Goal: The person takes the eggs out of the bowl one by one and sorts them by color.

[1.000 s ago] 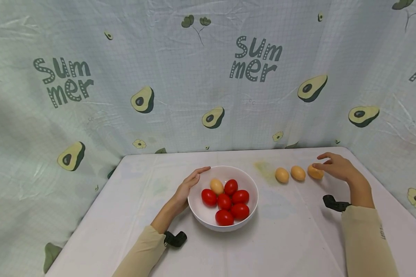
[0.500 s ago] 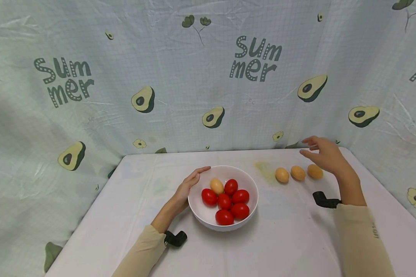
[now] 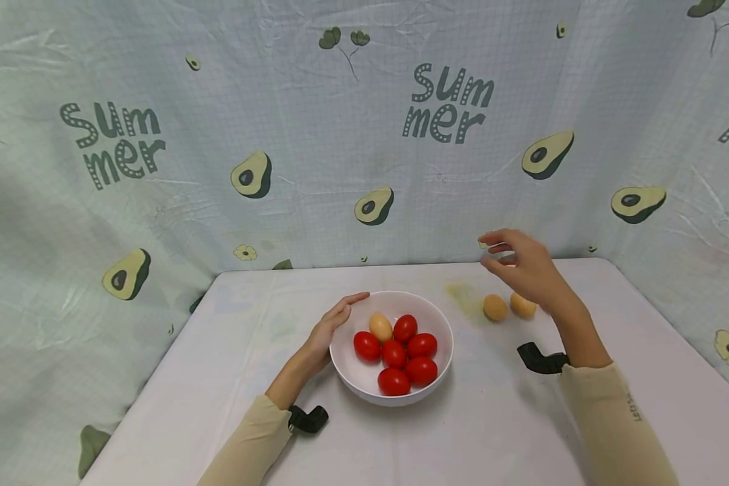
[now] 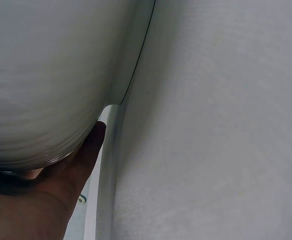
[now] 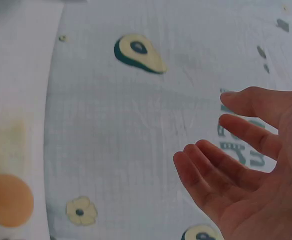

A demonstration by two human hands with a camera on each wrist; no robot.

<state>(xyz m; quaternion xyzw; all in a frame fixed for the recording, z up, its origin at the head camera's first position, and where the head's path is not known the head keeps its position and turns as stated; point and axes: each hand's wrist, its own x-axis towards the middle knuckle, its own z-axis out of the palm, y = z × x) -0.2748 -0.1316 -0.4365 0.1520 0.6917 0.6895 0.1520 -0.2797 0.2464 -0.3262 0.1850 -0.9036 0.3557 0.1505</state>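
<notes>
A white bowl [image 3: 363,382] stands mid-table, holding several red egg-shaped pieces [image 3: 422,345] and one pale orange egg-shaped piece [image 3: 381,327]. My left hand [image 3: 323,337] rests against its left side, fingers reaching along the rim. In the left wrist view that hand [image 4: 51,205] lies along the outer wall of the bowl [image 4: 46,85]. My right hand [image 3: 525,270] hovers above the orange eggs, fingers loosely bent and apart. Nothing lies in it in the right wrist view. Below it sit two orange eggs [image 3: 495,308] [image 3: 523,305]; a third is hidden behind the hand.
A pale cloth covers the table [image 3: 267,304], with a yellowish stain [image 3: 460,293] left of the orange eggs. Avocado-print curtains [image 3: 304,135] hang behind the table and at both sides. Each wrist carries a black camera mount [image 3: 542,358].
My right hand has lifted off the rightmost orange egg and moved left above the others, carrying nothing. The left hand and the bowl have stayed where they were.
</notes>
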